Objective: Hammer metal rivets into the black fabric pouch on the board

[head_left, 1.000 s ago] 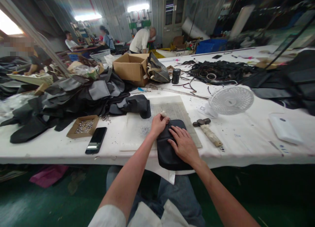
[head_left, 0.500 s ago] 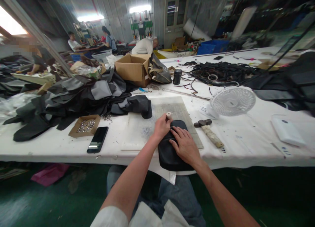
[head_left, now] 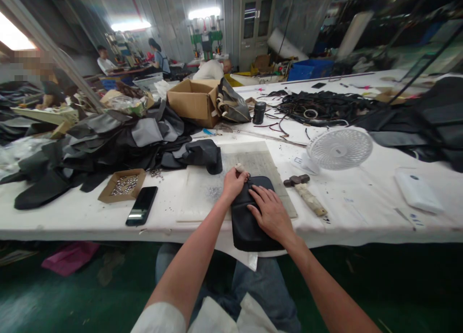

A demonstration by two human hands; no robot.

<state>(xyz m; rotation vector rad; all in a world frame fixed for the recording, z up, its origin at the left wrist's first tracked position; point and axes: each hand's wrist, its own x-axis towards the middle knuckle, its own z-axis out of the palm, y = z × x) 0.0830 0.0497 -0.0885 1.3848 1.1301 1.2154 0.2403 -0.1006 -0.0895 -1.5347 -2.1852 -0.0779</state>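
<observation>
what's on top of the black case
The right hand lies on the black case, hiding the surface beneath. At the case's far-left corner, the left hand holds a pale object; anything under that hand is covered.

The left hand (head_left: 234,185) and right hand (head_left: 271,213) are bare, as are the forearms (head_left: 202,241). A loose off-white sleeve (head_left: 158,318) shows on the left. Matching pale cloth (head_left: 252,314) forms two pointed flaps, perhaps a collar. Faded blue jeans (head_left: 266,286) appear, partly in shadow.
</observation>
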